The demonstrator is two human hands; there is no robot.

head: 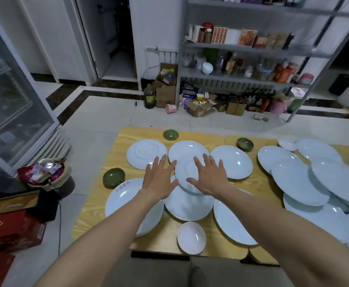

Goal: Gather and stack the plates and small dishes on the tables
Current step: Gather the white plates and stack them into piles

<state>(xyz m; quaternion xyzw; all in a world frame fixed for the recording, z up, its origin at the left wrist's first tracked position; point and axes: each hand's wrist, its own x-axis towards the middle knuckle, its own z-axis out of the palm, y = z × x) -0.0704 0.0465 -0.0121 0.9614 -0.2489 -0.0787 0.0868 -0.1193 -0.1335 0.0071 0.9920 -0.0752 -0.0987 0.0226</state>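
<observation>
At the far left a glass-door fridge (14,90) stood behind a stuffed bin (45,175) and red boxes (9,230), with a strip of bare floor between these and the desk (99,214). Along the desk's left edge was open wood, then a green dish (113,176) just beside a large near-left plate (121,204). An upturned plate (146,153) lay behind them, and a second green dish (170,134) sat by the far edge. The left grip (159,179) hovered flat with fingers spread, holding nothing. The right grip (208,177), equally spread and empty, lay over a small upturned plate (185,170) topping overlapped plates; contact could not be told. A small white bowl (191,237) sat at the near edge. Further right came a third green dish (244,143), then a crowded heap of plates (314,179), with cluttered shelves (252,48) behind.
</observation>
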